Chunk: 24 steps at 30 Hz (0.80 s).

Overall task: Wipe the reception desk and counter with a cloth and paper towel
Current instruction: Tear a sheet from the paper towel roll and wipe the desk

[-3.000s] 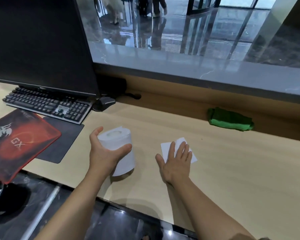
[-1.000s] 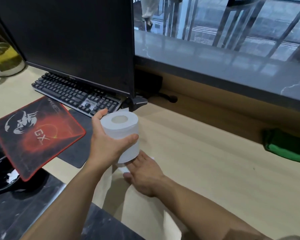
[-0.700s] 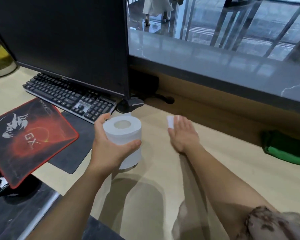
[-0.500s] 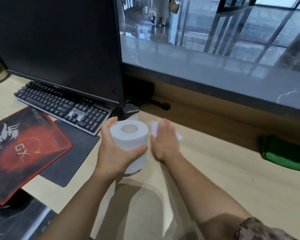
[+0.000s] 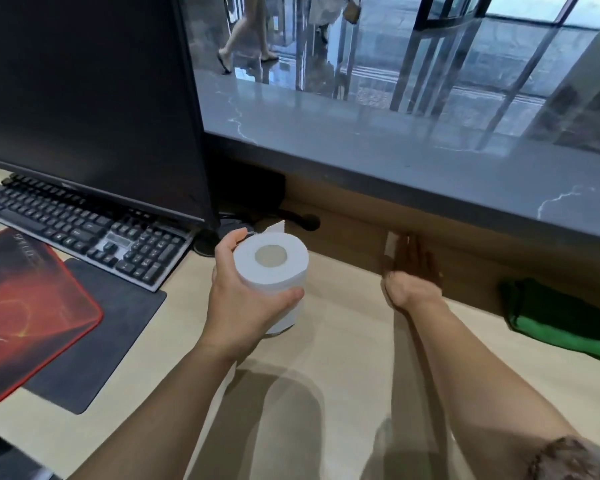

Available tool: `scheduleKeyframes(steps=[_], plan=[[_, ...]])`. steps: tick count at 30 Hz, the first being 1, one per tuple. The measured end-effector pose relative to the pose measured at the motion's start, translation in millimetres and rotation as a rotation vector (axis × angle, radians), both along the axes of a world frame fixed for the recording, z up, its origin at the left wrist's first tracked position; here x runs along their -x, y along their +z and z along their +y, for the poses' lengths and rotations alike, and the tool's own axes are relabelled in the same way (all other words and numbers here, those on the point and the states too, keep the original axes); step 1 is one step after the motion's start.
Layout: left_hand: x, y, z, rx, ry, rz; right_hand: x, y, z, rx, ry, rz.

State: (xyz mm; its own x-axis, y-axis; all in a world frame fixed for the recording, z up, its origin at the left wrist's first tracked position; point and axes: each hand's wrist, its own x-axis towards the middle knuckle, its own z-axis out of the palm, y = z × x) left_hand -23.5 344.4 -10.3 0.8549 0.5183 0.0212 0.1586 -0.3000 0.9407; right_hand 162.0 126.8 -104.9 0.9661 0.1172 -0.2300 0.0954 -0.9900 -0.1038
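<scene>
Our left fingers [image 5: 293, 293] wrap the paper roll [image 5: 271, 277], upright, its base at or just above the wooden counter [image 5: 343, 358] near the keyboard [image 5: 84, 230]. Right hand [image 5: 411, 275] lies flat, fingers together, pressing a paper sheet [image 5: 391, 244] vs the back panel. Paper's light, soft, tears easily, so we hold w/ the palm. Green cloth [image 5: 565, 327] lies further right, limp; we'd bunch it.
</scene>
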Motion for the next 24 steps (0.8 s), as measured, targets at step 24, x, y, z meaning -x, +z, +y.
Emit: scheduleKeyframes(steps=[24], plan=[[-70.0, -20.8, -42.6, -0.108, -0.06, 0.013, 66.2, 17.5, -59.3, 0.063, 0.044, -0.049]])
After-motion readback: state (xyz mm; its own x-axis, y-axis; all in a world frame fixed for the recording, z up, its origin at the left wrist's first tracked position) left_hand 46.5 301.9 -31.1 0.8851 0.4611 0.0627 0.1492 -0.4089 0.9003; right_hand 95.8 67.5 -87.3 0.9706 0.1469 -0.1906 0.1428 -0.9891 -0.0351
